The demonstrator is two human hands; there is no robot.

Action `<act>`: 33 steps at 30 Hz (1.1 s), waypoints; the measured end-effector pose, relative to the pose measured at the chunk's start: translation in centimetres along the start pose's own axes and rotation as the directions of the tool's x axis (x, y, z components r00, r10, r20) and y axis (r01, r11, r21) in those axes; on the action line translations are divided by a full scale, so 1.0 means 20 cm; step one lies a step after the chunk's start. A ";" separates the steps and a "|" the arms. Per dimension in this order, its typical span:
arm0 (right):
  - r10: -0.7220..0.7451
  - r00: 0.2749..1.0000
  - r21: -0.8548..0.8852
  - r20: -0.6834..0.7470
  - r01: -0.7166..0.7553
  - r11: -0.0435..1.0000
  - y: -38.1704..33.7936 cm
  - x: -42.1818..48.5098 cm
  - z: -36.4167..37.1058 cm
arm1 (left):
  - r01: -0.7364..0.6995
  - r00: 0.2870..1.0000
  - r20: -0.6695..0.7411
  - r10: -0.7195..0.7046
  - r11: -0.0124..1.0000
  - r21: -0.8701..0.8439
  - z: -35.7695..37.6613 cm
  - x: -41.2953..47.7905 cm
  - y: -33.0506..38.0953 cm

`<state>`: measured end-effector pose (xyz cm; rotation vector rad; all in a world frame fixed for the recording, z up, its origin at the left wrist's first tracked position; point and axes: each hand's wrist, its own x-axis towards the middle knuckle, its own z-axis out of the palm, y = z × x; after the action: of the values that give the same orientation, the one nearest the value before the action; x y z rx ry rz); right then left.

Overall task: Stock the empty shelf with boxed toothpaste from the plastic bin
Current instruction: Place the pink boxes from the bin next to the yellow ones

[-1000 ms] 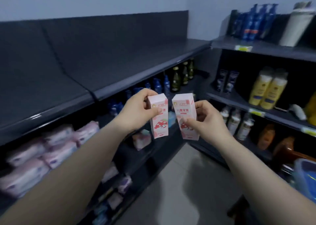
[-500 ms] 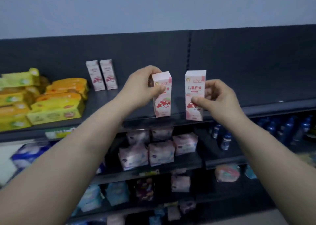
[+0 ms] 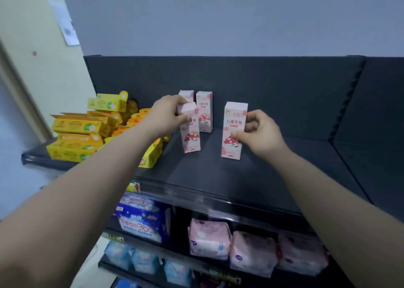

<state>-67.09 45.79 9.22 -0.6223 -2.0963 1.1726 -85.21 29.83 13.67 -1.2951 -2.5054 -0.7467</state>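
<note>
My left hand [image 3: 167, 116] grips the top of a pink toothpaste box [image 3: 190, 132] held upright just over the dark top shelf [image 3: 218, 178]. My right hand [image 3: 260, 132] pinches a second pink box [image 3: 233, 130] by its right side, upright, a little to the right of the first. Two more pink boxes [image 3: 204, 112] stand at the back of the shelf behind my left hand, one partly hidden by it. The plastic bin is out of view.
Yellow and orange toothpaste cartons [image 3: 83, 134] are piled on the shelf's left end. The shelf right of my right hand is bare. Pink packs [image 3: 209, 237] and a blue pack [image 3: 142, 217] fill the shelves below. A cream wall [image 3: 32, 69] stands at left.
The view has swung left and closer to the shelf. Both hands have carried their boxes forward and down over the shelf, the left one now in front of the two standing boxes.
</note>
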 end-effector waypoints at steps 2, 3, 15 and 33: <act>-0.001 1.000 -0.015 0.028 0.001 1.000 0.01 0.09 0.06 | 0.022 1.000 0.007 -0.023 1.000 0.018 0.01 0.05 -0.04; -0.001 0.999 -0.019 0.043 0.001 1.000 0.02 0.14 0.09 | 0.026 1.000 0.011 -0.026 0.999 0.026 0.01 0.08 -0.06; 0.025 0.996 -0.059 0.087 -0.020 0.998 0.04 0.45 0.43 | -0.031 0.984 0.176 0.015 0.995 0.091 0.04 0.36 -0.21; -0.038 0.977 -0.521 -0.210 -0.079 0.850 -0.06 0.12 0.41 | -0.509 0.860 -0.046 0.508 0.861 -0.021 0.07 0.16 -0.12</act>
<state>-74.85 42.27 7.86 -0.9747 -2.2258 0.4891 -88.92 31.73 12.96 -1.8248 -1.9745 -0.6716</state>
